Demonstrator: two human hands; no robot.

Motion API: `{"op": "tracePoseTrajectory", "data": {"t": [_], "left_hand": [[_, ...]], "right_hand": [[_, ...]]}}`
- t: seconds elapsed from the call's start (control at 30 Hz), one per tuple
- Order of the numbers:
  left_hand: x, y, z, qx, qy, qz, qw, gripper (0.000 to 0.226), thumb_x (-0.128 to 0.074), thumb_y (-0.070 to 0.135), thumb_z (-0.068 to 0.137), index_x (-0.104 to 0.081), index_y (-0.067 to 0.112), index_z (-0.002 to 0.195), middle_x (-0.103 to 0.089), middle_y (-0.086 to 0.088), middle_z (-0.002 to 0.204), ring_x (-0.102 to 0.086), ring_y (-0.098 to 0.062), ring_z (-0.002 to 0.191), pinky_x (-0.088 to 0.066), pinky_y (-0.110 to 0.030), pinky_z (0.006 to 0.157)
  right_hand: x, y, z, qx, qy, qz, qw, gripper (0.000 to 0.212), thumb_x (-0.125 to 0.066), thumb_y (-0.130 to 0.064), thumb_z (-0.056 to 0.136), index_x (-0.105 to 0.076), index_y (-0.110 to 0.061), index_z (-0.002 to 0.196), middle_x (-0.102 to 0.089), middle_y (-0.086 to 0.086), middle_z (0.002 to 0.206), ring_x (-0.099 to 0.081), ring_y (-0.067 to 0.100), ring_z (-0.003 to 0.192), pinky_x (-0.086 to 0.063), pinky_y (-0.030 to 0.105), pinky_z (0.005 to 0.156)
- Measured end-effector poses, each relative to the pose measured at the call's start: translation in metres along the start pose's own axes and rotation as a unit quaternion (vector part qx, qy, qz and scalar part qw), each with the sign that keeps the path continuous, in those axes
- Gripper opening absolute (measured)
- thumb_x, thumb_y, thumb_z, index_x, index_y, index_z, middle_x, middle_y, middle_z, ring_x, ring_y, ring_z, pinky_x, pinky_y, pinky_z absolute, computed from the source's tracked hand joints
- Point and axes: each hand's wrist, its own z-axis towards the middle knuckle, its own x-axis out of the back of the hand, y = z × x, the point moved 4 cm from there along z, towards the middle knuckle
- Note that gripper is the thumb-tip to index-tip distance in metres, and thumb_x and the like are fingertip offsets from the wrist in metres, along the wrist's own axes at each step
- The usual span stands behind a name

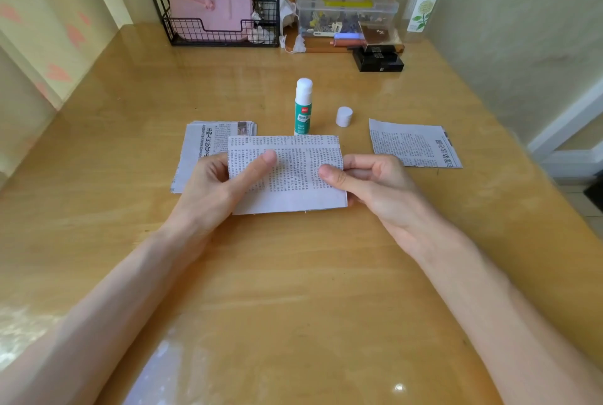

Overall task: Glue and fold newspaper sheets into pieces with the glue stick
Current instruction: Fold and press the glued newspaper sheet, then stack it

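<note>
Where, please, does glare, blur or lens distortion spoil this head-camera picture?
Head view: glare whitens the glossy table near its bottom edge and at lower left; the wide lens bows the table's sides and stretches the forearms; the print on the folded newspaper piece, pinched by the left hand and right hand, is soft; the glue stick looks fairly crisp.

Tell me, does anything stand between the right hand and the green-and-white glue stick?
Only the folded newspaper piece that the right hand pinches; its top edge hides the foot of the glue stick. The white cap stands aside.
</note>
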Motion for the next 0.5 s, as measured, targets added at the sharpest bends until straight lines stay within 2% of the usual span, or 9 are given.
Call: {"op": "tracePoseTrajectory", "data": {"t": [0.07,0.1,0.23,0.3,0.37,0.5], "left_hand": [[0.0031,0.0006,0.0014,0.000,0.028,-0.017,0.999,0.027,-0.072,0.039,0.090,-0.082,0.014,0.093,-0.080,-0.003,0.107,-0.076,-0.022,0.105,-0.058,-0.039,0.098],[0.0039,0.0006,0.0019,0.000,0.037,-0.024,0.999,0.024,-0.072,0.034,0.091,-0.082,0.013,0.093,-0.081,-0.004,0.106,-0.077,-0.021,0.103,-0.060,-0.038,0.096],[0.0038,-0.0021,0.0018,-0.004,0.028,-0.011,1.000,0.021,-0.074,0.028,0.092,-0.081,0.010,0.098,-0.081,-0.005,0.105,-0.078,-0.022,0.100,-0.062,-0.035,0.090],[0.0023,-0.0022,0.0012,-0.001,0.019,-0.002,1.000,0.021,-0.074,0.029,0.091,-0.082,0.010,0.096,-0.081,-0.006,0.104,-0.078,-0.023,0.098,-0.063,-0.033,0.086],[0.0009,-0.0016,0.0014,0.001,0.019,0.008,1.000,0.023,-0.074,0.032,0.089,-0.082,0.011,0.094,-0.081,-0.005,0.102,-0.078,-0.023,0.097,-0.063,-0.031,0.083],[0.0024,-0.0004,0.0016,0.003,0.035,-0.006,0.999,0.027,-0.073,0.037,0.089,-0.082,0.012,0.085,-0.081,-0.007,0.099,-0.078,-0.023,0.093,-0.064,-0.036,0.084]], "right_hand": [[0.0002,-0.0014,-0.0001,-0.001,-0.008,0.004,1.000,0.013,-0.080,-0.018,0.091,-0.080,-0.008,0.098,-0.079,0.000,0.086,-0.065,0.001,0.068,-0.043,0.009,0.060],[0.0000,-0.0017,0.0000,-0.004,-0.013,0.009,1.000,0.015,-0.079,-0.019,0.092,-0.080,-0.007,0.102,-0.080,-0.002,0.089,-0.068,-0.001,0.071,-0.044,0.008,0.062],[-0.0023,-0.0017,0.0002,-0.013,-0.018,0.016,1.000,0.028,-0.075,-0.036,0.095,-0.079,-0.016,0.113,-0.081,-0.005,0.100,-0.071,0.003,0.087,-0.045,0.020,0.073],[-0.0003,-0.0021,0.0014,0.002,0.012,0.028,1.000,0.025,-0.075,-0.035,0.095,-0.078,-0.013,0.105,-0.080,-0.002,0.098,-0.069,0.004,0.084,-0.043,0.020,0.074],[0.0021,-0.0025,0.0024,0.023,0.034,0.026,0.999,0.017,-0.078,-0.029,0.094,-0.077,-0.011,0.093,-0.079,0.003,0.092,-0.066,0.001,0.077,-0.042,0.011,0.070],[0.0003,-0.0023,0.0016,0.033,0.023,0.002,0.999,0.016,-0.077,-0.026,0.095,-0.077,-0.010,0.091,-0.080,0.014,0.097,-0.070,0.005,0.083,-0.045,0.012,0.073]]}}
